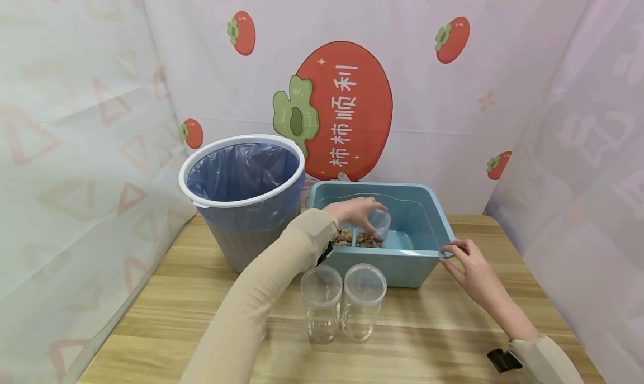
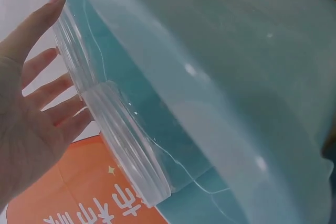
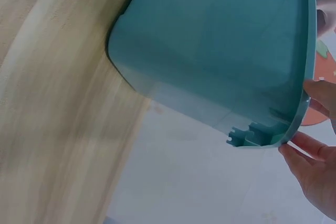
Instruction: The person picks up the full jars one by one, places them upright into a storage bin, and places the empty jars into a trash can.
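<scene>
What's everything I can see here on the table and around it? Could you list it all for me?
Teal plastic bin: one, teal, on the table's far middle, with divided compartments inside.
Brown bits: a small heap in each of two compartments, brown, inside the bin's near left.
Clear plastic jar in the bin: one, see-through, tilted over the brown bits.
Clear plastic jars on the table: two, see-through, upright side by side in front of the bin.
Grey waste bucket: one, grey with a white rim and blue liner bag, left of the bin.
Wooden table: one, light wood.
Persimmon-print backdrop: white cloth with orange fruit, behind.
Left hand: holds the tilted jar.
Right hand: touches the bin's right rim.
</scene>
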`<state>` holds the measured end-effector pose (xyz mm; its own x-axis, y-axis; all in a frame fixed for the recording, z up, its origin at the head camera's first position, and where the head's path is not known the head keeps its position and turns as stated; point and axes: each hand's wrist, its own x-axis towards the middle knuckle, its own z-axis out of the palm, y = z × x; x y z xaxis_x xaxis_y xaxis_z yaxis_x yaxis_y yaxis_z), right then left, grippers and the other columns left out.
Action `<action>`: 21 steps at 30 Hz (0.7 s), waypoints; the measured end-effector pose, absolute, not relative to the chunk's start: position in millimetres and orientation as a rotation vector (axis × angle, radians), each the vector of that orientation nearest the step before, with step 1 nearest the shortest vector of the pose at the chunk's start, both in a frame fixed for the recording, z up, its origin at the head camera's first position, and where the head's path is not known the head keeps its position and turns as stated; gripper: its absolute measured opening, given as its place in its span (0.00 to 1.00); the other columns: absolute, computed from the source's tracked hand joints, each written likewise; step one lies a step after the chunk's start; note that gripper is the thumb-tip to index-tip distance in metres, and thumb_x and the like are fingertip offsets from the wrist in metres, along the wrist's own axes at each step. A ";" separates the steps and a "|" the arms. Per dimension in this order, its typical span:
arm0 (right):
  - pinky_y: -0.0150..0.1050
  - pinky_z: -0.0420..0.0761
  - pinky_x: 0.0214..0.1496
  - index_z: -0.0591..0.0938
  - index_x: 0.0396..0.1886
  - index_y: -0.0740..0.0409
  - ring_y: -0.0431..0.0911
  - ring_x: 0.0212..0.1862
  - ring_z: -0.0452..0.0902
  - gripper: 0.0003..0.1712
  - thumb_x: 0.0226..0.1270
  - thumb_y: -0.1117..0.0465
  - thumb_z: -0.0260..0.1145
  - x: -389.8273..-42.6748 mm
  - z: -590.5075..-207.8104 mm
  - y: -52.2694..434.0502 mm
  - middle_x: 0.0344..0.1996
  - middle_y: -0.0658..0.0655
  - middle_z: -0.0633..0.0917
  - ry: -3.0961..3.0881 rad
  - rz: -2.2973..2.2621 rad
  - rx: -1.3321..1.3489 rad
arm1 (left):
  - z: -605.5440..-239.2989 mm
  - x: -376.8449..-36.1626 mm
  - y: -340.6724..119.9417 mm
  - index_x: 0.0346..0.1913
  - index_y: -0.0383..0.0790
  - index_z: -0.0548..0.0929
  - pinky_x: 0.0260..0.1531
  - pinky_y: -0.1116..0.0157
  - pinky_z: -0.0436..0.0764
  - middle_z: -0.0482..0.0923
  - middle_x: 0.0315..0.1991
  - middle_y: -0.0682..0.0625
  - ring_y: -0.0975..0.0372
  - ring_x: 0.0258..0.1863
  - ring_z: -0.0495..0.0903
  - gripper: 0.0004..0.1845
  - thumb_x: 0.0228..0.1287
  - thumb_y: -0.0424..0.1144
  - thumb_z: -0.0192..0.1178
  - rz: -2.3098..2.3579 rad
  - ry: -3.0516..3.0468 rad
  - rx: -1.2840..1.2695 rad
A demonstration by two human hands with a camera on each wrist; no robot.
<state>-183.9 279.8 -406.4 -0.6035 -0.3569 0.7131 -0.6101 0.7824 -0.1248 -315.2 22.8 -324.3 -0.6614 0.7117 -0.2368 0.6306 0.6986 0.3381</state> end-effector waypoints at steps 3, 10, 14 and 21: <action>0.40 0.72 0.29 0.79 0.31 0.61 0.50 0.32 0.72 0.25 0.62 0.45 0.47 -183.9 -401.6 278.5 0.32 0.61 0.73 -2.288 0.452 0.732 | -324.1 -316.9 20.8 0.65 0.49 0.62 0.52 0.63 0.68 0.62 0.61 0.48 0.60 0.55 0.64 0.36 0.52 0.46 0.63 0.322 2.547 1.064; 0.45 0.73 0.28 0.78 0.32 0.63 0.50 0.30 0.72 0.15 0.58 0.54 0.61 -179.2 -384.1 274.4 0.30 0.61 0.73 -2.427 0.418 0.747 | -310.5 -313.8 7.2 0.62 0.44 0.66 0.55 0.63 0.65 0.66 0.59 0.48 0.59 0.58 0.64 0.29 0.58 0.45 0.58 0.361 2.601 1.136; 0.45 0.74 0.29 0.78 0.37 0.63 0.52 0.32 0.73 0.15 0.46 0.68 0.69 -174.9 -370.8 268.2 0.33 0.61 0.75 -2.584 0.423 0.679 | -299.1 -305.7 -5.4 0.59 0.43 0.69 0.53 0.63 0.66 0.68 0.57 0.48 0.59 0.57 0.66 0.25 0.59 0.45 0.56 0.423 2.627 1.182; 0.46 0.75 0.33 0.77 0.42 0.62 0.53 0.37 0.74 0.16 0.53 0.64 0.65 -170.3 -351.4 249.6 0.38 0.60 0.75 -2.667 0.422 0.694 | -277.6 -285.3 -29.0 0.55 0.42 0.73 0.51 0.65 0.68 0.72 0.54 0.50 0.62 0.53 0.69 0.21 0.60 0.45 0.56 0.501 2.692 1.237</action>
<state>-170.3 249.6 -351.4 -0.8181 -0.4092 0.4040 -0.5140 0.8354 -0.1948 -285.3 -29.0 -277.6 -0.6535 0.7568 0.0142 0.7113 0.6076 0.3533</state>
